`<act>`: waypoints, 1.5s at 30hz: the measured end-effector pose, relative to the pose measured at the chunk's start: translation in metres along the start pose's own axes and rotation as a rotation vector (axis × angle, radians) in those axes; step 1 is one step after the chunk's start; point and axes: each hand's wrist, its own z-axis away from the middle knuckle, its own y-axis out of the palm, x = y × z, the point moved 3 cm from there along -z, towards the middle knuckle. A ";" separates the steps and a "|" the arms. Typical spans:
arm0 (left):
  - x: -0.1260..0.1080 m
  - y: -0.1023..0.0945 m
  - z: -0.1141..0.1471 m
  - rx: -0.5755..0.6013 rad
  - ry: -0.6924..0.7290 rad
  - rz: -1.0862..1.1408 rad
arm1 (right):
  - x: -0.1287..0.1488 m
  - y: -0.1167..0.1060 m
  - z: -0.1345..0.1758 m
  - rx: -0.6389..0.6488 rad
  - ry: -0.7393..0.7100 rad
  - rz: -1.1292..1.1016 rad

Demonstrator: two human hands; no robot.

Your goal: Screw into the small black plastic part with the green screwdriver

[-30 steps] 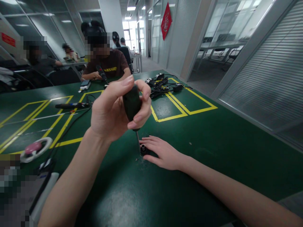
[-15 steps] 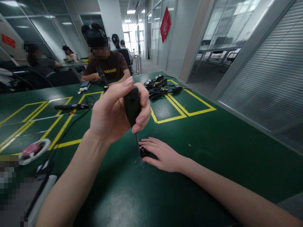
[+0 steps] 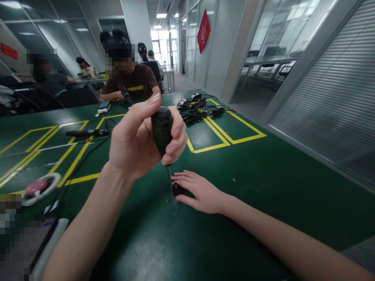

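My left hand (image 3: 137,140) is wrapped around the dark handle of a screwdriver (image 3: 161,130), its thumb raised beside the handle's top end. The thin metal shaft points down, nearly upright, to a small black part (image 3: 176,189) with a metal-rimmed round post, on the green table. Whether the tip sits in a screw cannot be made out. My right hand (image 3: 202,193) lies low on the table with the small black part between its thumb and stretched fingers, steadying it. A tiny bit of something (image 3: 167,200) lies just left of the part.
Bundled black cables (image 3: 195,109) lie at the far side, within yellow tape outlines. A black tool with a cord (image 3: 84,133), a pink and white ring-shaped object (image 3: 41,187) and a small device (image 3: 103,107) are on the left. Across the table (image 3: 249,195) sits a person (image 3: 140,74) holding a tool.
The screwdriver handle and my left hand have shifted very slightly, with the grip on the handle kept. My right hand stays in place around the small black part.
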 end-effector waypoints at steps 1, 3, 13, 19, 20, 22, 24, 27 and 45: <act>0.000 0.000 0.000 0.013 0.003 0.002 | 0.000 0.000 0.000 0.001 0.001 0.000; 0.001 0.000 0.000 0.034 0.007 0.000 | 0.000 0.000 0.000 0.002 0.003 0.000; 0.002 0.001 0.000 0.026 0.022 0.006 | 0.000 0.000 0.000 0.000 0.001 -0.001; 0.001 0.001 0.002 0.027 -0.018 0.036 | 0.001 -0.001 0.000 0.006 0.004 -0.007; 0.001 0.000 0.002 0.030 -0.014 0.039 | 0.001 -0.001 0.000 0.006 0.004 -0.007; 0.002 0.000 0.002 0.041 -0.008 0.042 | 0.001 -0.001 0.000 0.006 0.006 -0.004; 0.002 0.000 0.002 0.046 -0.004 0.039 | 0.001 -0.001 0.000 0.006 0.012 -0.002; 0.001 0.001 0.002 0.043 0.008 0.012 | 0.001 -0.001 0.000 0.008 0.016 -0.001; 0.001 -0.004 0.003 0.069 0.000 0.040 | 0.001 0.000 -0.001 0.003 0.007 0.006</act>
